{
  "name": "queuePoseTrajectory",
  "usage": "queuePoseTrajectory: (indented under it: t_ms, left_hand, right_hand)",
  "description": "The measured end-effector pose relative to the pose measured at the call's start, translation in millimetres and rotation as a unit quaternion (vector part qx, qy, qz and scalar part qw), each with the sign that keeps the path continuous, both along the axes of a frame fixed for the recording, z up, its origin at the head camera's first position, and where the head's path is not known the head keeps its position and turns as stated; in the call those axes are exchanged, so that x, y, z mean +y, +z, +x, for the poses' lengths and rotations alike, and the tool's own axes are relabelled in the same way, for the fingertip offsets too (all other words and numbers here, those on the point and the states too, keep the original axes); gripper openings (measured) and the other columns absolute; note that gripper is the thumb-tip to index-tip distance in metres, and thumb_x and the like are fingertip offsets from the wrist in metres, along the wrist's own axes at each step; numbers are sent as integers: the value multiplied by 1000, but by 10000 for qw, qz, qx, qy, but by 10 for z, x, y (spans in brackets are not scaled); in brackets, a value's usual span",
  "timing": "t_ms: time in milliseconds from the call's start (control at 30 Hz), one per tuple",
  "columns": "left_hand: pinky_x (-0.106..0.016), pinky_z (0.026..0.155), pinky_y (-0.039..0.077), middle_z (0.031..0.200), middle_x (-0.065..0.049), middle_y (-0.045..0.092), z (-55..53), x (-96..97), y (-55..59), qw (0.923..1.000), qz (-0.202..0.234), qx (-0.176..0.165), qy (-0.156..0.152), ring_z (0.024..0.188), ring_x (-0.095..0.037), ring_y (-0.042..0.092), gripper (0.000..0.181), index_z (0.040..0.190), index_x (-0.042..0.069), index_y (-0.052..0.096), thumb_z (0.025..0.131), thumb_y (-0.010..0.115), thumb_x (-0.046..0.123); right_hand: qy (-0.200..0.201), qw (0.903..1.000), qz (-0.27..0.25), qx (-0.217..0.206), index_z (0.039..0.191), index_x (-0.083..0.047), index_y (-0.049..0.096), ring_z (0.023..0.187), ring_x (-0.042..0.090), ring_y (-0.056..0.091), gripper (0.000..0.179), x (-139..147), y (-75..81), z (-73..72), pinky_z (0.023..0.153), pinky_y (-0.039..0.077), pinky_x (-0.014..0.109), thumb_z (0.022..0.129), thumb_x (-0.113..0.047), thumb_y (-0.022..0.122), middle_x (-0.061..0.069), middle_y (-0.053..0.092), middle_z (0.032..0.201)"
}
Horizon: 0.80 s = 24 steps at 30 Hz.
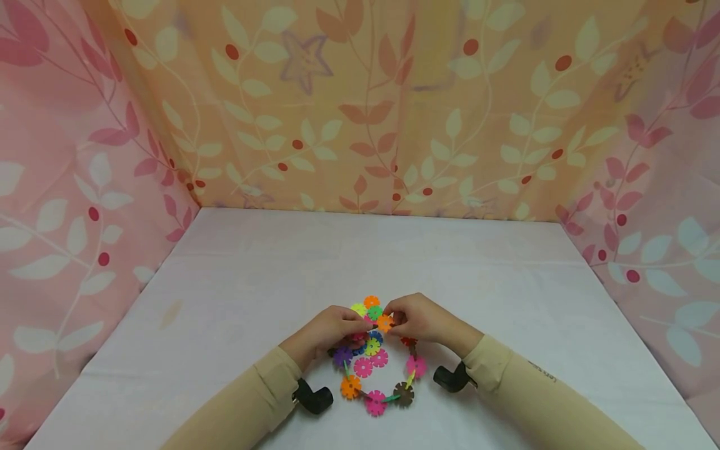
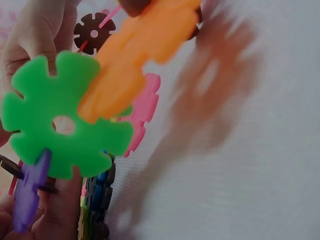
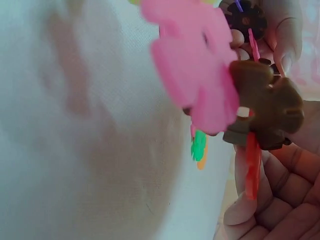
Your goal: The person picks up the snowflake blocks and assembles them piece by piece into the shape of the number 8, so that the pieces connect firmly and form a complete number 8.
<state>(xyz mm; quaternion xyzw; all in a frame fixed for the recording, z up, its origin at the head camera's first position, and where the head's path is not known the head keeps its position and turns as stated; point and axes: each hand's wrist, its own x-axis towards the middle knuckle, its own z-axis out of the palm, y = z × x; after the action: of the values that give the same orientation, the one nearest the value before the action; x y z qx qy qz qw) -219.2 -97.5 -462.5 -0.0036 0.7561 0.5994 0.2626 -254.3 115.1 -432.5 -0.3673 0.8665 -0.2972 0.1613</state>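
Multiple flat, round plastic discs (image 1: pixel 415 366), each slotted at the rim and bored at the centre, interlock edgewise as a ring-shaped chain (image 1: pixel 375 403). The chain is located at the near middle of a white, fine-woven cloth (image 1: pixel 506 281) and encloses two pink discs (image 1: pixel 363 367). The left hand (image 1: pixel 326 330) and right hand (image 1: pixel 422 317) pinch its far side, fingertips narrow. Leaf-patterned fabric walls (image 1: pixel 427 75) stand left, right and far.
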Motion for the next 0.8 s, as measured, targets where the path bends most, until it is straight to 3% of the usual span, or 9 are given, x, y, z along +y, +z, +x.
queuePoseTrajectory:
  t_ms: [233, 533, 800]
  left_hand:
    - [-30, 69, 54, 78, -6, 66, 11, 7, 2, 9998, 194, -13, 70, 67, -14, 63, 34, 94, -3, 68, 81, 69, 29]
    - [-31, 73, 53, 80, -6, 66, 20, 6, -2, 9980, 558, -293, 14, 71, -14, 62, 35, 98, -4, 67, 83, 67, 27]
    - [-32, 73, 53, 77, -6, 65, 22, 3, -18, 9969, 671, -416, -16, 70, -15, 62, 37, 97, -5, 66, 81, 69, 28]
  right_hand:
    - [-12, 10000, 35, 76, 96, -8, 66, 55, 5, 52, 21, -3, 11, 8, 53, 47, 22, 77, -14, 73, -7, 58, 69]
    - [82, 9998, 46, 169, 103, -5, 68, 63, 5, 53, 26, -23, 23, 13, 55, 47, 20, 78, -12, 72, -1, 63, 85]
    - [426, 9970, 206, 607, 99, -5, 69, 65, 7, 48, 21, -47, 61, 33, 60, 44, 20, 79, -12, 71, -6, 57, 75]
